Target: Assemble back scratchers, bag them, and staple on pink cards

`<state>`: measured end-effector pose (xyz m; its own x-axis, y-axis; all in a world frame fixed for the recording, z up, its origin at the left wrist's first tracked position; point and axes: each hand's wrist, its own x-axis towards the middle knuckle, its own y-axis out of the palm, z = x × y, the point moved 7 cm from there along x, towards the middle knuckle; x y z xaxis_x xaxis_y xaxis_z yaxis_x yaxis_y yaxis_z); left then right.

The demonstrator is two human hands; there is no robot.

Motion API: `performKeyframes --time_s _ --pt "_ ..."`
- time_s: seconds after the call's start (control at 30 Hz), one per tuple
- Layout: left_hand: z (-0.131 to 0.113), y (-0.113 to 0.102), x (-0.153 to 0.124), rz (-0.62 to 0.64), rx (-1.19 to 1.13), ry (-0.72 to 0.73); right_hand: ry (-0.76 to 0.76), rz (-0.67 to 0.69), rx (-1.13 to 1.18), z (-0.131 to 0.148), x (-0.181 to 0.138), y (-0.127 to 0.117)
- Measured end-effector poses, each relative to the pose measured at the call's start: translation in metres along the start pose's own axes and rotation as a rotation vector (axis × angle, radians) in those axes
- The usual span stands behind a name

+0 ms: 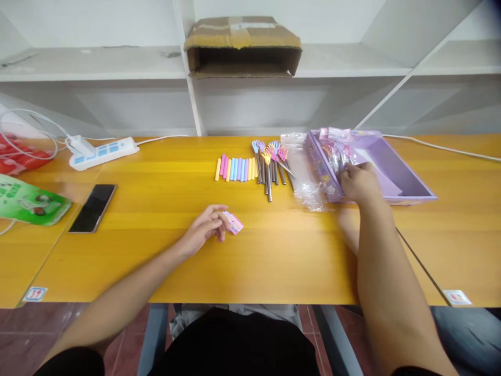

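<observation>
My left hand (207,225) rests over the table with its fingers loosely bent and apart. Right at its fingertips is a small pink printed card (235,223), partly covered by them; whether they touch is unclear. My right hand (359,181) reaches into the left end of a purple box (415,183), its fingers closed on a clear plastic packet (337,149) among others there. The fingertips are partly hidden. Left of the box lie several hand-shaped back scratchers (269,169) with metal handles. Beside them is a row of short pastel sticks (237,169).
Clear plastic bags (307,190) lie against the box. To the left are a phone (94,208), a power strip (105,152), a green package (33,201) and a red bag (23,156). An open cardboard box (242,39) sits on the shelf behind.
</observation>
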<state>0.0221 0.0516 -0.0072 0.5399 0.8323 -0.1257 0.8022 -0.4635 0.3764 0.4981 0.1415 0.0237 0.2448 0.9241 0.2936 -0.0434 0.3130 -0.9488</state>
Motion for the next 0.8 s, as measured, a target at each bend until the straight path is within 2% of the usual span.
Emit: performKeyframes --time_s 0.1,0.2,0.27,0.4,0.5,0.6,0.67,0.73,0.8 --pt "0.005 -0.001 0.001 0.011 0.043 -0.016 0.053 0.026 0.036 -0.009 0.000 0.008" --pt "0.005 -0.003 0.002 0.014 0.108 0.008 0.113 -0.029 0.066 -0.013 -0.003 0.008" --pt "0.003 -0.005 0.003 0.003 0.152 0.033 0.160 -0.133 0.137 -0.012 -0.007 0.002" --pt "0.001 -0.010 0.003 -0.026 0.196 0.051 0.268 -0.402 0.491 -0.012 -0.015 -0.014" --pt "-0.003 -0.013 0.004 -0.049 0.211 0.062 0.287 -0.484 0.582 -0.003 -0.017 -0.019" --pt "-0.008 -0.016 0.007 -0.096 0.246 0.078 0.226 -0.503 0.617 0.020 -0.022 -0.020" --pt "-0.011 -0.021 0.010 -0.161 0.295 0.089 0.133 -0.481 0.647 0.047 -0.030 -0.020" --pt "-0.013 -0.026 0.013 -0.216 0.380 0.075 -0.021 -0.377 0.665 0.084 -0.038 -0.017" --pt "-0.010 -0.028 0.017 -0.209 0.525 0.009 -0.209 -0.145 0.627 0.128 -0.048 -0.007"
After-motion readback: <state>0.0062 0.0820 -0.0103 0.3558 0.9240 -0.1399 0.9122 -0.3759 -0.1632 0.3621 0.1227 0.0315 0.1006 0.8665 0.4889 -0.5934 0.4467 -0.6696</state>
